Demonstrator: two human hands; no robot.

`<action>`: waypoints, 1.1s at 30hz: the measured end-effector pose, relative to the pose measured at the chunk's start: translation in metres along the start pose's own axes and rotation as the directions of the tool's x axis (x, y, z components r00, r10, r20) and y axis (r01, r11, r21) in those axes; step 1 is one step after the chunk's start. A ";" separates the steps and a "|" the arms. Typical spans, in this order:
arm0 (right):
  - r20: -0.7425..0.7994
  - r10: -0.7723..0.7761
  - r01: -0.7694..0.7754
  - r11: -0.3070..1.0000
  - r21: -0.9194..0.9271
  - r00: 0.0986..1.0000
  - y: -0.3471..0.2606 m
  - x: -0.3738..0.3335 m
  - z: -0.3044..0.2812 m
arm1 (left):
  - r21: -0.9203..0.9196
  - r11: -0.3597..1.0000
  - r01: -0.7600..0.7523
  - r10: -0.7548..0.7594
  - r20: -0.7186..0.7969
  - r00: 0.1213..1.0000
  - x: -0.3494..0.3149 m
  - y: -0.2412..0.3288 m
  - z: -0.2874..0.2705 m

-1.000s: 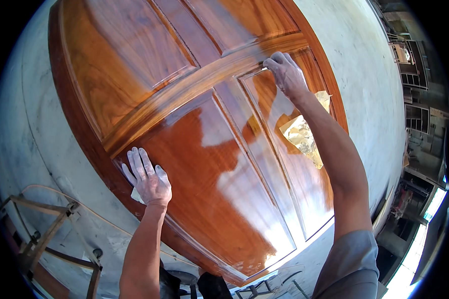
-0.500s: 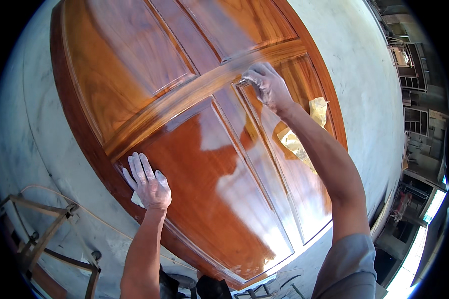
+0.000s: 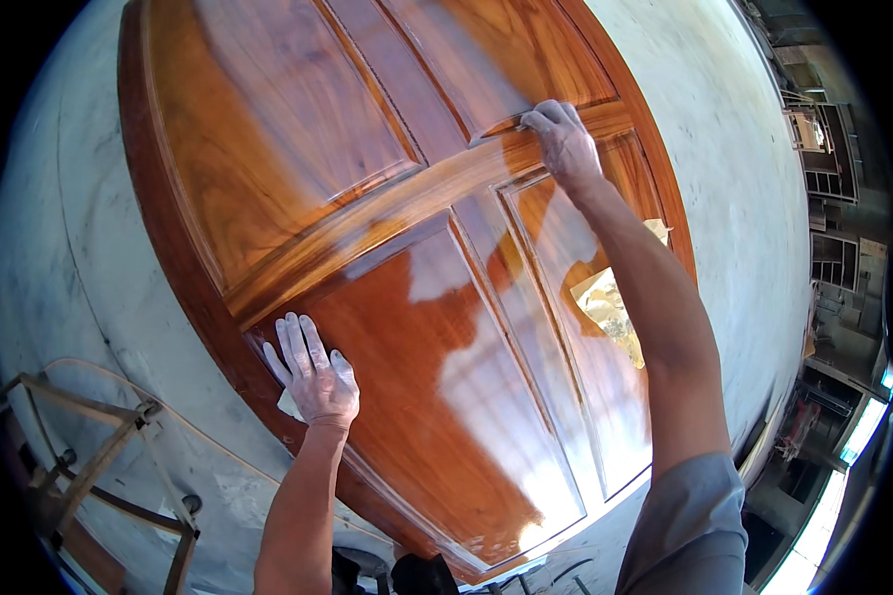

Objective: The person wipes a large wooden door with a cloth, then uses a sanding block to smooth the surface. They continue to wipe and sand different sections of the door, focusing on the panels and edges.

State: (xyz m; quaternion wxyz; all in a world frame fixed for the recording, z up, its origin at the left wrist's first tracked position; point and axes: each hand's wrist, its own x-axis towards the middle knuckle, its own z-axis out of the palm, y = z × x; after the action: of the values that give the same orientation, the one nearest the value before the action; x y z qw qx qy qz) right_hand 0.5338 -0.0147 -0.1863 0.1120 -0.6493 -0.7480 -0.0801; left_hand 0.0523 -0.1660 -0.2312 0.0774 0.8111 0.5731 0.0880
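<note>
A glossy reddish-brown wooden panelled door point(image 3: 367, 357) with raised mouldings lies before me. My right hand point(image 3: 564, 147), dusted white, reaches far across it. Its fingers are pinched at the lower corner of the far right panel, by the moulding; what they hold is too small and covered to make out. Flat on the door's left side rests my left hand point(image 3: 315, 372), fingers stretched out and also whitened. A scrap of white material point(image 3: 289, 405) peeks out beside that palm; the rest is hidden. Partly behind my right forearm lies a crumpled yellowish sheet point(image 3: 610, 309).
A second yellowish piece point(image 3: 657, 231) lies near the door's right edge. Pale concrete floor point(image 3: 734, 218) surrounds the door. At lower left stands a metal frame point(image 3: 99, 466) with a thin cable point(image 3: 203, 436) running past it. Shelves and clutter point(image 3: 831, 263) line the far right.
My right hand has moved away and rightward, from the nearer panel's moulding across the crossrail to the far panel's edge. The left hand stays flat on the door; the view has shifted slightly.
</note>
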 end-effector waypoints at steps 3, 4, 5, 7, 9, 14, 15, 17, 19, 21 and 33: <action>0.062 -0.098 0.092 0.991 0.094 0.993 -0.051 0.010 0.008 | 0.005 1.000 0.017 -0.017 0.019 1.000 -0.001 -0.004 -0.004; 0.074 -0.086 0.081 0.995 0.065 0.994 -0.043 0.010 0.006 | -0.004 1.000 0.017 -0.017 0.015 1.000 -0.001 -0.004 -0.003; 0.086 -0.073 0.070 0.997 0.037 0.994 -0.027 0.010 0.002 | -0.012 1.000 0.018 -0.017 0.011 1.000 -0.001 -0.003 -0.003; 0.102 0.062 -0.058 0.997 -0.042 0.993 0.005 0.009 -0.006 | -0.014 1.000 0.002 -0.002 0.008 1.000 -0.001 -0.002 -0.001; 0.102 0.087 -0.082 0.995 -0.050 0.991 0.006 0.008 -0.004 | -0.008 1.000 0.001 -0.001 0.021 1.000 0.000 -0.001 -0.001; 0.099 -0.148 0.142 0.988 0.064 0.984 -0.071 0.017 0.005 | 0.014 1.000 0.015 -0.015 0.016 1.000 -0.002 -0.005 -0.001; 0.094 -0.122 0.122 0.992 0.013 0.988 -0.057 0.020 0.003 | 0.016 1.000 0.013 -0.014 0.008 1.000 -0.002 -0.006 0.000; 0.112 -0.059 0.069 0.994 -0.089 0.992 -0.005 0.013 -0.002 | -0.002 1.000 0.006 -0.006 0.035 0.999 -0.002 0.001 0.000; 0.119 0.075 -0.062 0.992 -0.110 0.990 0.003 0.013 -0.009 | 0.004 1.000 0.013 -0.013 0.052 0.999 -0.002 0.003 -0.004; 0.074 -0.012 0.014 1.000 -0.025 0.997 -0.020 0.008 0.005 | 0.006 1.000 0.008 -0.008 0.051 0.999 -0.005 0.000 -0.001; -0.152 0.206 -0.205 0.978 0.022 0.967 0.010 0.006 0.004 | 0.004 1.000 0.001 -0.001 0.009 1.000 0.000 -0.002 0.001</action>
State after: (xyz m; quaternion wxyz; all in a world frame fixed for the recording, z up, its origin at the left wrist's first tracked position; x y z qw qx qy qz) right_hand 0.5422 -0.0064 -0.1884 0.1789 -0.7150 -0.6660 -0.1154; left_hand 0.0502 -0.1650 -0.2323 0.0786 0.8113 0.5733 0.0831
